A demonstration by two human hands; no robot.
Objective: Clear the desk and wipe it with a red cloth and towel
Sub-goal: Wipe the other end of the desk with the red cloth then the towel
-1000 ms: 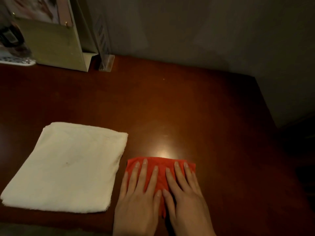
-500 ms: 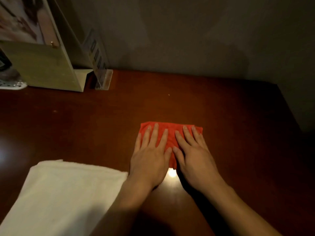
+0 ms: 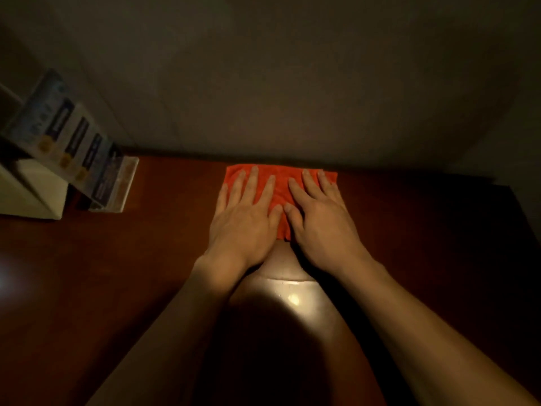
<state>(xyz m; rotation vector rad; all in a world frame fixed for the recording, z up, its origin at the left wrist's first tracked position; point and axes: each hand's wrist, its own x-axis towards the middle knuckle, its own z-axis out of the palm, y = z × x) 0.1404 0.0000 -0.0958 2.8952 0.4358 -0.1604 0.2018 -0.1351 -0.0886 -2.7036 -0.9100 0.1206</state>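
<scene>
A folded red cloth [image 3: 282, 183] lies flat on the dark brown wooden desk [image 3: 117, 273], close to the wall at the desk's far edge. My left hand [image 3: 244, 218] presses on the cloth's left half with straight, spread fingers. My right hand [image 3: 319, 218] presses on its right half in the same way, thumbs nearly touching. Both forearms stretch out over the desk. The white towel is out of view.
A clear acrylic stand with a printed card [image 3: 96, 171] leans at the far left, beside a white box-like holder [image 3: 32, 189]. A grey wall [image 3: 292, 83] rises right behind the cloth. The desk's right edge [image 3: 524, 218] runs down the right side.
Both hands have pushed the red cloth away from me, from the desk's near part to its far edge by the wall. The white towel has dropped out of view.
</scene>
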